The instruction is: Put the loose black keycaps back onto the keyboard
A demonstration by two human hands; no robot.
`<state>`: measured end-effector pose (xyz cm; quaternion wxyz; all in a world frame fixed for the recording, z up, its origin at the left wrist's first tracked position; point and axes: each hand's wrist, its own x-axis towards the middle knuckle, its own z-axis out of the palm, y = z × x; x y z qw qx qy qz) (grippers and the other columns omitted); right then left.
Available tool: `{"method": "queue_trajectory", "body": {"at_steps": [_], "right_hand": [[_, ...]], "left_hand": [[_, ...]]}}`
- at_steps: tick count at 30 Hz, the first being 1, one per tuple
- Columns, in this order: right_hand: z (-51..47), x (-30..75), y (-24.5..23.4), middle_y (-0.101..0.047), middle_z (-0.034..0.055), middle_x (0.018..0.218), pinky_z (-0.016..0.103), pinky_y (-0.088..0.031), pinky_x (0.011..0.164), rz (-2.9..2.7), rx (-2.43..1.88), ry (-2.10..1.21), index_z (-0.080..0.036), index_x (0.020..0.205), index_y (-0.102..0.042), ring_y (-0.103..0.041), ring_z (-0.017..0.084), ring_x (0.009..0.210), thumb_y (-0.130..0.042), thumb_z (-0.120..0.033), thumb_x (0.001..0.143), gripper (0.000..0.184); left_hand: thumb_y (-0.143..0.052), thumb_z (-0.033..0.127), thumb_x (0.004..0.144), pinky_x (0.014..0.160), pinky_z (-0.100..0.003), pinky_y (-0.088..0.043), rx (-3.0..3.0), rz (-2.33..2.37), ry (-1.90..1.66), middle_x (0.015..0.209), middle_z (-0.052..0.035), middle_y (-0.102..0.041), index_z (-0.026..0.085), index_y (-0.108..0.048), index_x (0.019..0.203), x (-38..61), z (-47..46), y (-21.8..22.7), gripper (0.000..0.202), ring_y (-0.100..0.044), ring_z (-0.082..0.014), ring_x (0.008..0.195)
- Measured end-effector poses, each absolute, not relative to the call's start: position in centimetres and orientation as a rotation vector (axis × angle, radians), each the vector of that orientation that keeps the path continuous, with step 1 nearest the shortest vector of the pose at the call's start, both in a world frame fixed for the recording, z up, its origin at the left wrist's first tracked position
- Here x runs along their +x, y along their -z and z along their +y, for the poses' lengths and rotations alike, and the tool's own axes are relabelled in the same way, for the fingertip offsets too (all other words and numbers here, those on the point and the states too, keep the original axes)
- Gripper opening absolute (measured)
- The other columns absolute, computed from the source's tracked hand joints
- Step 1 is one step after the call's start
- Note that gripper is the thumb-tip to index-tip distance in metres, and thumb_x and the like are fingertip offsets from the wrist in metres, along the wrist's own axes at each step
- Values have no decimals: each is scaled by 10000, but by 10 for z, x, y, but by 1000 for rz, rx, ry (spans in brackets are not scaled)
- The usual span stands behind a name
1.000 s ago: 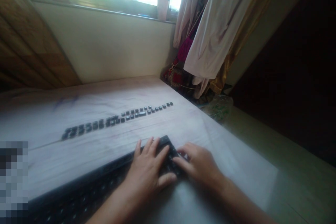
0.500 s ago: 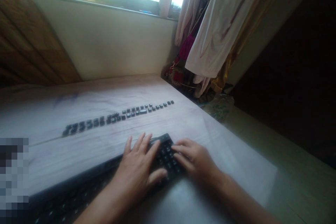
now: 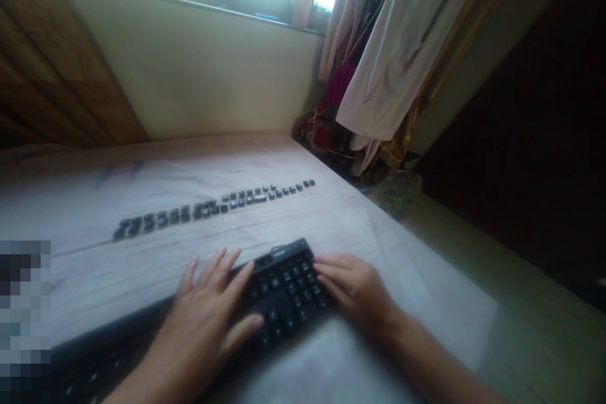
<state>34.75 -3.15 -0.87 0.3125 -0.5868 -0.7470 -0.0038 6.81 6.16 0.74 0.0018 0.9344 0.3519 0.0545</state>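
Observation:
A black keyboard (image 3: 298,290) lies at a slant on the pale cloth-covered surface, its number pad at the far right end. My left hand (image 3: 203,309) is spread over the keyboard's middle, palm down, fingers apart, holding nothing. At the keyboard's right edge, my right hand (image 3: 355,284) has its fingers close together with the tips on the edge by the number pad; the underside of this grip is hidden. Beyond the keyboard, small dark keycaps (image 3: 182,214) lie loose in two rough rows, with one wider keycap (image 3: 259,199) among them.
The pale cloth (image 3: 402,278) ends at a slanting edge on the right, above the floor (image 3: 473,252). Clothes (image 3: 392,57) hang at the back right. A wall (image 3: 203,69) and window stand behind, with a pot (image 3: 302,6) on the sill and a curtain (image 3: 61,76) at left.
My left hand has slid left along the keyboard, uncovering keys beside the number pad. My right hand stays at the right edge.

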Motion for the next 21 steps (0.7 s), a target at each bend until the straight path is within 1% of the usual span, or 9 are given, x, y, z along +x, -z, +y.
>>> {"method": "queue_trajectory", "body": {"at_steps": [4, 7, 10, 13, 18, 21], "right_hand": [[-33, 345, 7, -753, 87, 1082, 375, -567, 879, -2034, -1552, 102, -211, 1089, -732, -710, 208, 955, -504, -232, 953, 266], [-34, 342, 6, -749, 92, 1090, 392, -563, 873, -2059, -1596, 144, -220, 1090, -730, -701, 223, 968, -493, -241, 951, 275], [-34, 340, 6, -744, 99, 1096, 409, -563, 864, -2058, -1611, 162, -221, 1090, -729, -695, 237, 970, -495, -226, 939, 278], [-35, 339, 8, -743, 103, 1093, 408, -566, 863, -2055, -1613, 185, -220, 1069, -734, -695, 239, 969, -494, -208, 931, 277], [-36, 339, 10, -746, 96, 1088, 373, -579, 851, -2046, -1630, 179, -214, 1045, -742, -705, 229, 962, -490, -213, 927, 278], [-35, 341, 6, -744, 103, 1094, 361, -574, 866, -2038, -1630, 72, -206, 1032, -749, -710, 225, 973, -504, -213, 922, 268]], "left_hand": [[-541, 616, 862, 1117, -659, -225, 2912, 1134, -156, 1494, -144, -438, 263, -534, 1386, 66, 62, -5, 632, -363, -396, 1391], [-570, 626, 840, 1125, -662, -213, 2865, 1140, -117, 1495, -153, -431, 238, -510, 1407, 66, 60, -4, 690, -357, -401, 1393], [-604, 656, 796, 1123, -665, -221, 2805, 1104, -75, 1512, -154, -399, 233, -420, 1467, 65, 56, -5, 814, -356, -409, 1390], [-655, 638, 747, 1125, -663, -215, 2742, 1104, 17, 1543, -154, -336, 248, -353, 1500, 66, 53, -10, 900, -318, -414, 1406], [-741, 610, 618, 1124, -666, -179, 2652, 1115, 190, 1571, -182, -235, 236, -313, 1514, 68, 50, -23, 1062, -216, -439, 1431], [-765, 548, 582, 1118, -674, -174, 2666, 1105, 182, 1572, -192, -221, 237, -308, 1516, 70, 48, -26, 1086, -196, -449, 1432]]}}
